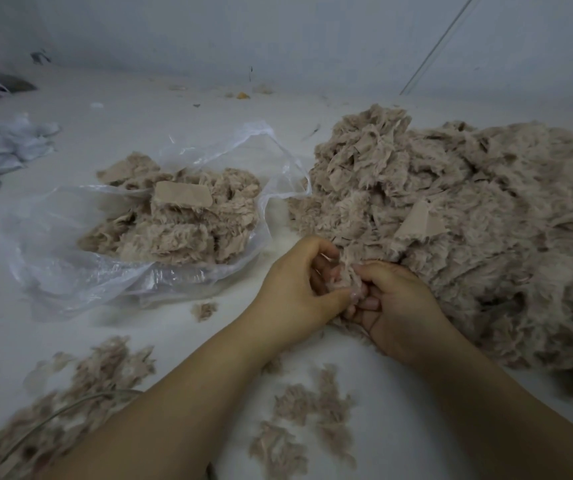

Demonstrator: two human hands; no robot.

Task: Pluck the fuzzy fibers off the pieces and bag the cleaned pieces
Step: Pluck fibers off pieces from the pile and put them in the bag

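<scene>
Both hands meet at the near edge of the large heap of beige fuzzy fabric pieces (468,230), which lies on the right of the white surface (399,427). The left hand (299,292) has its fingers curled, thumb and fingertips pinching at a small beige fuzzy piece (345,275) held between the two hands. The right hand (396,306) grips the same piece from the other side, its fingers folded round the lower edge. The piece touches the heap behind it, so where one ends and the other begins is hard to tell.

To the left, well apart from the hands, a thin clear plastic bag (70,271) lies open and crumpled on the surface, with a smaller mound of bagged beige pieces (181,223) resting in its mouth; some show their flat woven backing. Loose tufts of plucked beige fiber (309,410) are scattered on the surface near the forearms, with a thicker drift at the lower left.

Judging by the two mounds, the work is under way but far from finished: the bagged share is clearly smaller than the heap on the right. The piece in hand seems to be mid-plucking and not yet ready for the bag.
</scene>
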